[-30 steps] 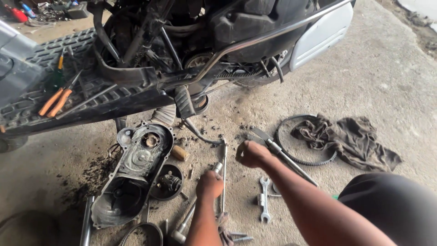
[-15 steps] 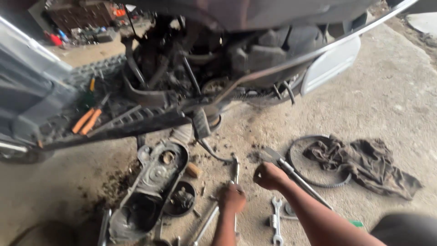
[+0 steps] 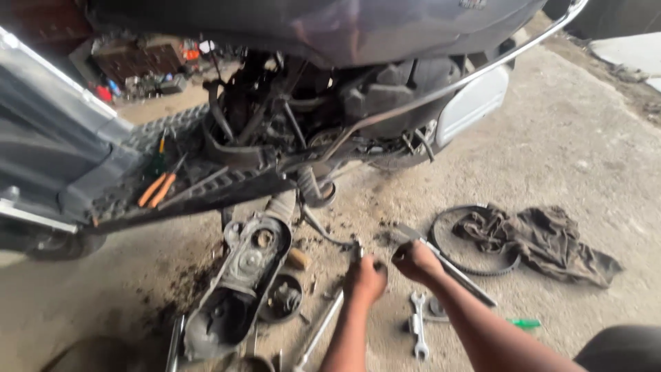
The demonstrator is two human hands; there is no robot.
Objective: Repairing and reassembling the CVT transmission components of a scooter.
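Observation:
My left hand (image 3: 365, 279) is closed around the upper part of a long metal wrench (image 3: 322, 325) that lies slanted on the concrete floor. My right hand (image 3: 415, 262) is a fist just to its right, closed over a flat metal bar tool (image 3: 460, 278) that runs toward the lower right. Both hands sit on the ground in front of a grey scooter (image 3: 358, 41) with its engine (image 3: 289, 131) exposed. A removed dark engine cover (image 3: 241, 282) lies to the left of my left hand.
A black drive belt (image 3: 441, 238) and a dark rag (image 3: 544, 241) lie to the right. A combination spanner (image 3: 417, 324) and a green-handled tool (image 3: 523, 322) rest near my right forearm. Orange-handled pliers (image 3: 155, 190) sit on the scooter's footboard. Dirt crumbs cover the floor.
The view has lifted and drawn closer, showing more of the scooter body. Both hands stay on their tools at about the same spot on the floor.

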